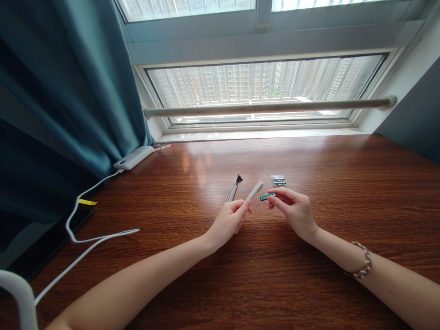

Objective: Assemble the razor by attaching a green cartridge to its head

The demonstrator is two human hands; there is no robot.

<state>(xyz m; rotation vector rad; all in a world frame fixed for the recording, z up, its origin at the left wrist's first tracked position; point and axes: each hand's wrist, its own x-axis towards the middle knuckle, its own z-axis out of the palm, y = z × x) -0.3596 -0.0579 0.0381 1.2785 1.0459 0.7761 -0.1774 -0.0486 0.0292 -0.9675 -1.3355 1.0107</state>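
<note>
My left hand [229, 221] is closed around a small white brush [255, 190], whose bristled end points up and to the right. Just to its right, my right hand [293, 207] pinches a green razor cartridge [267, 196] between thumb and fingertips. The brush tip and the cartridge are almost touching. On the wooden table [343, 183] behind my left hand lies a silver razor handle [234, 188] with a dark head. A clear pack of spare cartridges [278, 180] lies behind my right hand.
A white power bank [134, 157] sits at the back left by the teal curtain [62, 91], with a white cable [89, 238] trailing toward the near left edge. A window with a metal rail [268, 107] runs along the far side.
</note>
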